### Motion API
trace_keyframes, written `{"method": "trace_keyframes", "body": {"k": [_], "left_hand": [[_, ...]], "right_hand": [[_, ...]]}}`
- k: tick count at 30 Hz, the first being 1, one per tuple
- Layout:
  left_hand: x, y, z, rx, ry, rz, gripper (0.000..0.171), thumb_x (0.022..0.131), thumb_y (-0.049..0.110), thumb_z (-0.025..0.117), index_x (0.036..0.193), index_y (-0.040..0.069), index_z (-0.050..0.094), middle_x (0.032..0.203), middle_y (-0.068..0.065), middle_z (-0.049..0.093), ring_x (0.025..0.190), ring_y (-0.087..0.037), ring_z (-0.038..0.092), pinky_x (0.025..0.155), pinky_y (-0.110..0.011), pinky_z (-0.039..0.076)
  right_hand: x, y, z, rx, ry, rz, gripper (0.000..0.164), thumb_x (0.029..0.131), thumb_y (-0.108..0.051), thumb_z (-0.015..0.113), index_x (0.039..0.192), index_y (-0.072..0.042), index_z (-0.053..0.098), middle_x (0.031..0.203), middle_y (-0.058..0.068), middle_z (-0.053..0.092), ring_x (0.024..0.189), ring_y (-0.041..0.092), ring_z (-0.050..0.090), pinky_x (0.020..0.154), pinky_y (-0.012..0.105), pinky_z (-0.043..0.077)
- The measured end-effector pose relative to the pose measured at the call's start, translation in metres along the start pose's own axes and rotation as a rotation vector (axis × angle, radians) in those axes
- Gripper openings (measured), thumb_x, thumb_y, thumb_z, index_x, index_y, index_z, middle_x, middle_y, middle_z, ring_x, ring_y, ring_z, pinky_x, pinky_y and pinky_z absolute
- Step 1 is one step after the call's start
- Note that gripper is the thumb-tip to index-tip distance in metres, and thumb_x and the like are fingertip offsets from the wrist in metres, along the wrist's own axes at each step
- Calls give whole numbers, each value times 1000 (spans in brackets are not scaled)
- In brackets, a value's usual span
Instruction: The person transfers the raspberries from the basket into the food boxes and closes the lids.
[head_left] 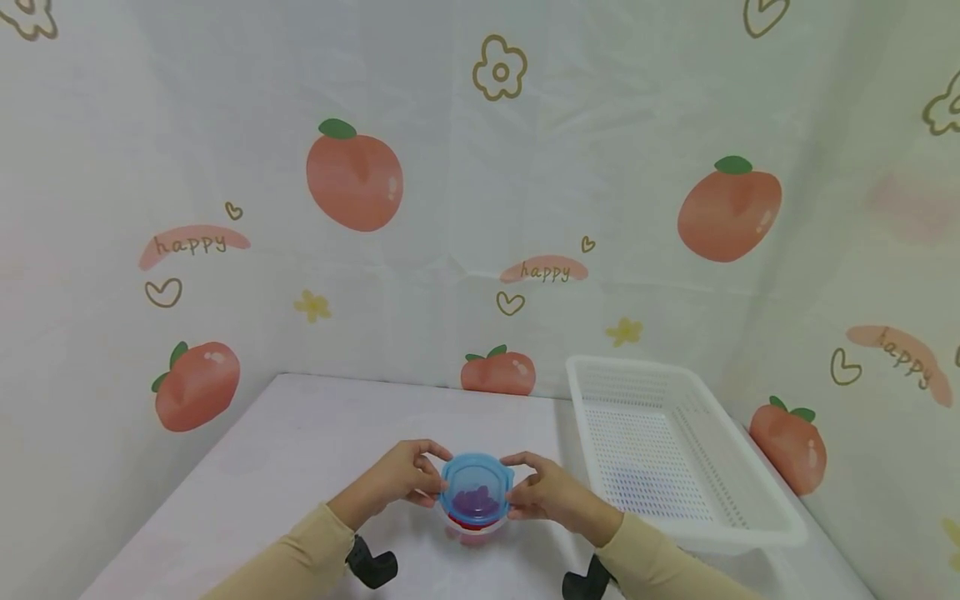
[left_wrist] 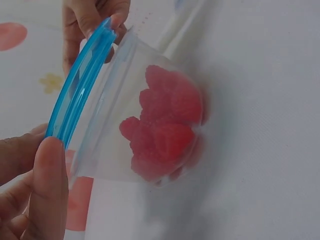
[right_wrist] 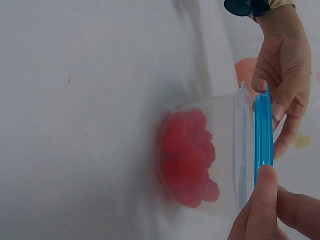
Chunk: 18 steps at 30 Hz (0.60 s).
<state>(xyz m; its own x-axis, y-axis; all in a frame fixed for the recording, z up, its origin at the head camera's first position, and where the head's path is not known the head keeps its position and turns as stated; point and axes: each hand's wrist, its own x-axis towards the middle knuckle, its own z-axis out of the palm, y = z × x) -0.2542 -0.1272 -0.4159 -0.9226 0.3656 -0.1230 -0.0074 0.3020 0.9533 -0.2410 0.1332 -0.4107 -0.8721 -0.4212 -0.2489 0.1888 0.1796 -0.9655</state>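
A translucent plastic container stands on the white table, with several red raspberries inside at its bottom. Just above its rim is a round blue lid, and a gap shows between the two in both wrist views. My left hand pinches the lid's left edge between thumb and fingers. At the opposite edge my right hand pinches the lid in the same way. Seen from the left wrist, the lid sits slightly tilted to the container's rim.
To the right on the table stands a large white perforated plastic basket. Behind the table hangs a white backdrop cloth printed with peaches, flowers and hearts. Black camera mounts are worn at both wrists.
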Motion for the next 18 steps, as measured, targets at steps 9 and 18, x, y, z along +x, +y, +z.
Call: {"method": "trace_keyframes", "body": {"k": [9,18], "left_hand": [[1,-5,0,-14,-23,6,44,80,0,75,119,-4,57,72,-3,63,59,-10,61,58,-29,58],[3,-7,2,9,-19,-11,44,79,-1,75,119,-3,58,71,-4,62,58,-10,61,55,-27,58]], "right_hand": [[0,3,0,4,-32,-10,58,86,6,62,139,4,39,75,4,59,63,9,62,69,26,59],[0,6,-1,-9,-27,-1,58,86,6,63,139,4,41,75,5,58,64,9,62,68,26,59]]}}
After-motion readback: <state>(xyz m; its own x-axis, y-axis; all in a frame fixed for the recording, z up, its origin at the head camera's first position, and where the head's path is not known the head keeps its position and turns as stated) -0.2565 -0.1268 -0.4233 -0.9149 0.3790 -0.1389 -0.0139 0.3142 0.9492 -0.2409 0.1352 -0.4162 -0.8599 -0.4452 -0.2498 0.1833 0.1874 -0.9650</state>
